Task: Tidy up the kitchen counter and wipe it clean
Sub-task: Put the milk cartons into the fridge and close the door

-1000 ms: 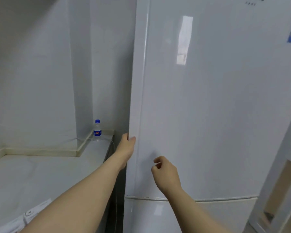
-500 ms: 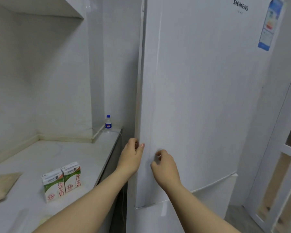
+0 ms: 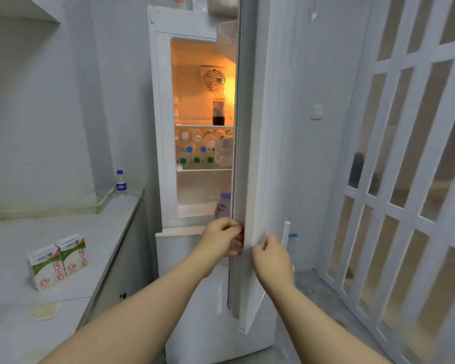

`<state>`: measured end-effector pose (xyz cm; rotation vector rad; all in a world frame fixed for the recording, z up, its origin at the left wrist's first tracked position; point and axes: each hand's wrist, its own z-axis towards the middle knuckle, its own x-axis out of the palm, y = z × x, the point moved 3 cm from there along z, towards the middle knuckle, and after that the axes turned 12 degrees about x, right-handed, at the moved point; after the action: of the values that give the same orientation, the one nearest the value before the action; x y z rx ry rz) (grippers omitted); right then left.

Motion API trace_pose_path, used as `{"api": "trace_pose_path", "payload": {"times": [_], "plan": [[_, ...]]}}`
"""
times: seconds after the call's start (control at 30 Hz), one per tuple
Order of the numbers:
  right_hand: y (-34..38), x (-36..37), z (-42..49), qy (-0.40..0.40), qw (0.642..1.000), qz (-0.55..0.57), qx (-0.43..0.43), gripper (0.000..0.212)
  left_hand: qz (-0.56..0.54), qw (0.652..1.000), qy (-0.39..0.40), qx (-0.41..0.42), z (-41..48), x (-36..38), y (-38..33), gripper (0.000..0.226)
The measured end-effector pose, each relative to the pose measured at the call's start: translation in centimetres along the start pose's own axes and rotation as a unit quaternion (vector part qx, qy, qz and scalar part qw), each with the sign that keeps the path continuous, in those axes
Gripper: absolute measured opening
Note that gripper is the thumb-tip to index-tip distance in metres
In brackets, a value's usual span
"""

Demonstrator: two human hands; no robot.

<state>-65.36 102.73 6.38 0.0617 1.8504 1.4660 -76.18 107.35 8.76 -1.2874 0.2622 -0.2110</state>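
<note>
The white fridge door [image 3: 250, 158] stands swung open towards me, seen edge-on. My left hand [image 3: 222, 236] grips its inner edge near the bottom, fingers curled round it. My right hand [image 3: 269, 254] holds the outer side of the same edge, fingers curled. The lit fridge interior [image 3: 202, 106] shows a dark drink bottle [image 3: 218, 111] on the top shelf and several capped bottles [image 3: 197, 151] below. Two milk cartons [image 3: 57, 260] stand side by side on the pale counter [image 3: 95, 232]. A small water bottle [image 3: 120, 183] with a blue cap stands at the counter's back corner.
A pale stain or scrap [image 3: 45, 311] lies on the counter near its front edge. A white lattice sliding door [image 3: 410, 179] fills the right side. The lower fridge door [image 3: 195, 298] is closed beneath the open one. A wall switch [image 3: 317, 111] sits behind the door.
The fridge door was closed and has now swung open, showing the lit interior. Both hands moved right and lower with its edge. The view stepped back, bringing the milk cartons into sight.
</note>
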Motion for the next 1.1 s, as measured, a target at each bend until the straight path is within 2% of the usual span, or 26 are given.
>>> {"api": "trace_pose_path", "payload": {"times": [0.13,0.27,0.47,0.8,1.1], "plan": [[-2.8,-2.5,-1.6,-0.012,0.998,0.040,0.056,0.023,0.007,0.999,0.047,0.012,-1.4,3.9,-0.6,0.023],[-4.9,-3.5,-3.9,-0.040,0.994,0.048,0.085,0.021,0.015,0.998,0.062,0.015,-2.2,5.5,0.4,0.025],[-6.2,-0.9,-4.5,0.020,0.997,0.001,0.074,0.020,0.081,0.995,0.060,0.007,-3.0,4.7,2.2,0.026],[-0.8,7.2,-0.7,0.102,0.994,-0.033,0.027,0.015,0.192,0.981,-0.030,-0.011,-0.1,-5.8,5.3,0.018],[8.1,21.4,5.8,0.188,0.977,-0.073,-0.065,0.010,0.300,0.942,-0.150,-0.022,6.2,-20.6,8.2,0.017]]}}
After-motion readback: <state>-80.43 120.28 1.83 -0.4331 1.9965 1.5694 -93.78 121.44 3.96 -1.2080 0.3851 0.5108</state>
